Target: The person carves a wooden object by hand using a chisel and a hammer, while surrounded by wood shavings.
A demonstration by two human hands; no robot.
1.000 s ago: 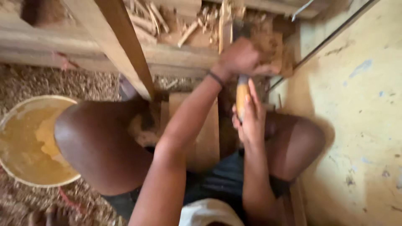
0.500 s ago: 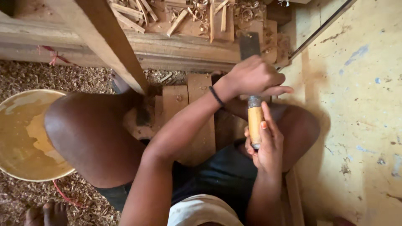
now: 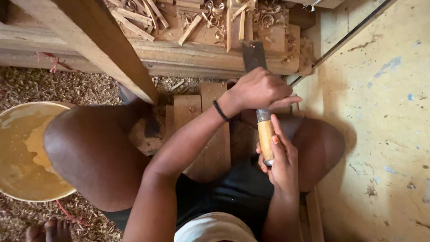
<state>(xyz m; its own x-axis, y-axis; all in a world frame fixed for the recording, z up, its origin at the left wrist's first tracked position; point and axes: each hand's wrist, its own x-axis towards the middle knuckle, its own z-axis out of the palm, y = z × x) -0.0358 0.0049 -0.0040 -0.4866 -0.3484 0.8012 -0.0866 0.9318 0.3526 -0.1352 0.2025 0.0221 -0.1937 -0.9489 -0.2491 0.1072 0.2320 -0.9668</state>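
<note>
A long timber beam crosses the top, strewn with offcuts and curled shavings. Below it, sawdust carpets the floor; to its right spreads a stained yellowish surface.

This is looking like a rough woodworking shop. Wood shavings are covering the ground, and offcuts and curled chips are piling up behind a heavy timber beam. A slanting wooden post is crossing the view, short planks are lying underfoot, and a wide chisel with a wooden handle is being worked beside a worn yellowish wall.
</note>
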